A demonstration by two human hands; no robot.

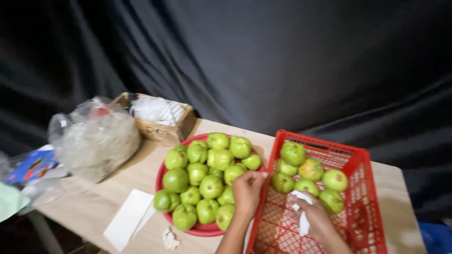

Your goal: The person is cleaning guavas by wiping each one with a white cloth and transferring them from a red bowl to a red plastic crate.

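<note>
My left hand [246, 190] rests on the heap of green guavas [207, 183] piled in a round red tray [202, 229], its fingers curled on a fruit at the heap's right edge. Inside a red plastic crate [362, 188], my right hand [314, 215] is closed on a white cloth [301, 207]. Several green guavas [306, 174] lie at the crate's far end, just beyond that hand. Tray and crate stand side by side on a light wooden table [94, 207].
A bulging clear plastic bag [94, 138] sits at the table's left. Behind it is a cardboard box [162, 127] with white material inside. A white paper sheet [128, 218] and a crumpled scrap [169, 238] lie near the front edge. Black cloth hangs behind.
</note>
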